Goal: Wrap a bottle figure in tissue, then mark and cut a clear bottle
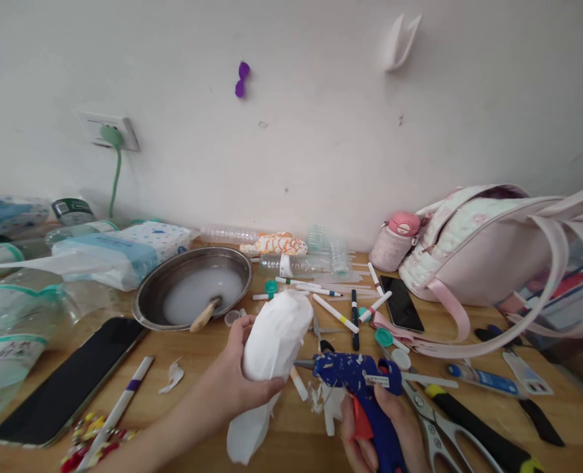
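Observation:
My left hand (232, 384) grips a bottle-shaped object wrapped in white paper (274, 345), held tilted above the wooden table (193, 394). A loose tail of the paper hangs down toward the table. My right hand (375, 430) holds a blue hot glue gun (365, 387) speckled with dried glue, fingers around its grip and orange trigger. The metal nozzle points left and sits right at the side of the wrapped object.
A steel bowl (193, 286) with milky liquid and a brush stands behind. Marker pens (335, 313), caps, scissors (318, 328), pliers (469, 427), two phones (69, 381) (402, 303), plastic bottles (16, 315), tissue packs and a pink bag (493, 256) crowd the table.

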`<state>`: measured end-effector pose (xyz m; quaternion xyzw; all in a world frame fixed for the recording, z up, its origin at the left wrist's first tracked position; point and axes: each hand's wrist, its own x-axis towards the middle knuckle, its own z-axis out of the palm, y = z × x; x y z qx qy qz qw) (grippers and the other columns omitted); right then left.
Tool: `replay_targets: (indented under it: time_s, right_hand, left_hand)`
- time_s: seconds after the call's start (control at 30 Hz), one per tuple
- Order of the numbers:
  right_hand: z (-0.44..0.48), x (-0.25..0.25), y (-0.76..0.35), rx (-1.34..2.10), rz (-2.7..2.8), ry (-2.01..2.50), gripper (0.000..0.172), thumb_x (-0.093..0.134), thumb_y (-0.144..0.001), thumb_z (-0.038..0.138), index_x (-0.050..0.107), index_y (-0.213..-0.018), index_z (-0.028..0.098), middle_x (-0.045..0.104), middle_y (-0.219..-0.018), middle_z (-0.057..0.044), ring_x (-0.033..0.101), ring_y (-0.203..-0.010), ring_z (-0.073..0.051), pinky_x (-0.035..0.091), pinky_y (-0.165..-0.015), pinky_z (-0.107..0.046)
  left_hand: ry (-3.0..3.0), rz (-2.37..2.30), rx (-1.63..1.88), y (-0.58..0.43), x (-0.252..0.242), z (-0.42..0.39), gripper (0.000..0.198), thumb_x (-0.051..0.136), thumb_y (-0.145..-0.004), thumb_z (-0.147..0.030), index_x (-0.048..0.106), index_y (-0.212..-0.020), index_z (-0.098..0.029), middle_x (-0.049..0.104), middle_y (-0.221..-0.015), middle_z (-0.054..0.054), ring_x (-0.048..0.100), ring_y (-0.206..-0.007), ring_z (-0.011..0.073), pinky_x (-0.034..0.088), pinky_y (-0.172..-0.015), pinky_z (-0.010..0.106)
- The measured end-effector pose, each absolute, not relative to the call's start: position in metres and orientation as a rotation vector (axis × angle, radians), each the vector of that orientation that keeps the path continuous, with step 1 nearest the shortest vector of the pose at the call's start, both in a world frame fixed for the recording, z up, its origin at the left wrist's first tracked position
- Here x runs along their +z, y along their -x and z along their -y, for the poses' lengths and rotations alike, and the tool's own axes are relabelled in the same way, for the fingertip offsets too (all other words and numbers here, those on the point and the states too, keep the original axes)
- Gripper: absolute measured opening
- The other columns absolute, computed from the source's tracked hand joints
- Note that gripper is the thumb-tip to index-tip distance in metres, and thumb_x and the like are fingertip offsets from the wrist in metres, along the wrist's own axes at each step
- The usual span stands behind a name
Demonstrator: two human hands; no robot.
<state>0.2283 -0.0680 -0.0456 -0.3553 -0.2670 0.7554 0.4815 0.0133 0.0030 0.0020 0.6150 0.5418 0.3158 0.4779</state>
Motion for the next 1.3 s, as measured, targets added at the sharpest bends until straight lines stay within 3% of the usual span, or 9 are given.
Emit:
replay_targets:
  time_s: [0.17, 0.33, 0.47, 0.73, 0.83, 1.07, 1.3]
  right_hand:
    - [0.071, -0.038, -0.225, 1.798, 0.644, 0.774, 0.066, 0.054, -0.075, 0.073, 0.073, -0.060, 0.012, 0.030, -0.029, 0.007, 0.031, -0.025, -0.004, 0.019, -0.028, -0.014]
    - [0.074, -0.029, -0.223, 1.720, 0.651, 0.958, 0.066, 0.058, -0.070, 0.076, 0.071, -0.060, 0.013, 0.041, -0.032, 0.003, 0.035, -0.026, -0.006, 0.015, -0.031, -0.018]
    - [0.076, -0.025, -0.221, 1.711, 0.672, 1.096, 0.070, 0.059, -0.065, 0.080, 0.069, -0.060, 0.012, 0.038, -0.033, 0.005, 0.038, -0.030, -0.007, 0.018, -0.036, -0.020]
    - [0.073, -0.043, -0.223, 1.761, 0.772, 1.064, 0.070, 0.051, -0.070, 0.080, 0.066, -0.064, 0.012, 0.047, -0.034, 0.002, 0.037, -0.027, -0.005, 0.020, -0.030, -0.015]
    - [0.070, -0.047, -0.223, 1.753, 0.795, 1.041, 0.071, 0.048, -0.071, 0.080, 0.066, -0.063, 0.012, 0.044, -0.032, 0.002, 0.033, -0.025, -0.004, 0.018, -0.028, -0.014]
    - [0.067, -0.043, -0.223, 1.671, 0.777, 1.136, 0.071, 0.051, -0.067, 0.081, 0.064, -0.059, 0.012, 0.043, -0.031, 0.002, 0.034, -0.024, -0.005, 0.020, -0.028, -0.015]
    - [0.067, -0.033, -0.219, 1.624, 0.751, 1.261, 0.071, 0.057, -0.061, 0.083, 0.061, -0.055, 0.012, 0.046, -0.032, 0.000, 0.037, -0.026, -0.004, 0.019, -0.032, -0.014]
  left_hand:
    - [-1.801, -1.439, 0.799, -0.008, 0.007, -0.006, 0.061, 0.067, -0.060, -0.032, 0.045, -0.115, -0.019, 0.059, -0.116, 0.014, 0.055, -0.109, 0.0347, 0.042, -0.095, 0.048]
    - [-2.142, -1.642, 0.768, -0.002, 0.007, -0.008, 0.053, 0.067, -0.065, -0.034, 0.052, -0.113, -0.017, 0.062, -0.112, 0.016, 0.056, -0.107, 0.0369, 0.038, -0.094, 0.052]
    - [-2.320, -1.779, 0.734, 0.001, 0.003, -0.004, 0.049, 0.066, -0.068, -0.031, 0.054, -0.114, -0.020, 0.063, -0.112, 0.014, 0.055, -0.110, 0.0377, 0.033, -0.098, 0.052]
    - [-2.406, -1.787, 0.731, 0.003, 0.005, -0.003, 0.049, 0.062, -0.070, -0.029, 0.053, -0.117, -0.019, 0.064, -0.114, 0.016, 0.056, -0.111, 0.0368, 0.030, -0.100, 0.052]
    - [-2.388, -1.759, 0.722, 0.002, 0.006, -0.005, 0.051, 0.061, -0.072, -0.028, 0.051, -0.121, -0.019, 0.063, -0.117, 0.016, 0.055, -0.112, 0.0367, 0.028, -0.101, 0.054]
    - [-2.420, -1.739, 0.780, 0.006, 0.003, -0.008, 0.054, 0.060, -0.075, -0.028, 0.050, -0.126, -0.017, 0.062, -0.122, 0.019, 0.054, -0.117, 0.0401, 0.029, -0.101, 0.055]
    - [-2.518, -1.731, 0.783, 0.007, 0.001, -0.009, 0.054, 0.057, -0.078, -0.026, 0.045, -0.129, -0.016, 0.061, -0.122, 0.019, 0.055, -0.116, 0.0379, 0.033, -0.097, 0.052]
